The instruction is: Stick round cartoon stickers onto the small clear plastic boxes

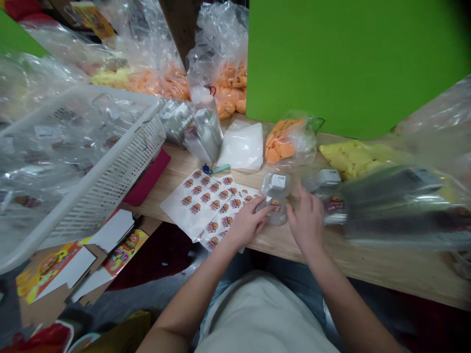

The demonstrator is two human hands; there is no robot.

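My left hand (248, 223) rests on the edge of a sheet of round burger stickers (206, 201), and its fingertips pinch the side of a small clear plastic container (276, 196) with a burger sticker on its front. My right hand (307, 221) is on the other side of that container, fingers slightly curled and pointing toward it. Whether it touches the container is unclear. Another clear container with a burger sticker (331, 196) lies just right of my right hand on the wooden table (368, 264).
A white plastic basket (110, 162) full of clear bags stands at the left. Bags of orange pieces (285, 139) and yellow pieces (353, 157) lie behind the containers, before a green board (349, 59). A long clear sleeve (397, 206) lies right. Printed cards (55, 267) lie on the floor.
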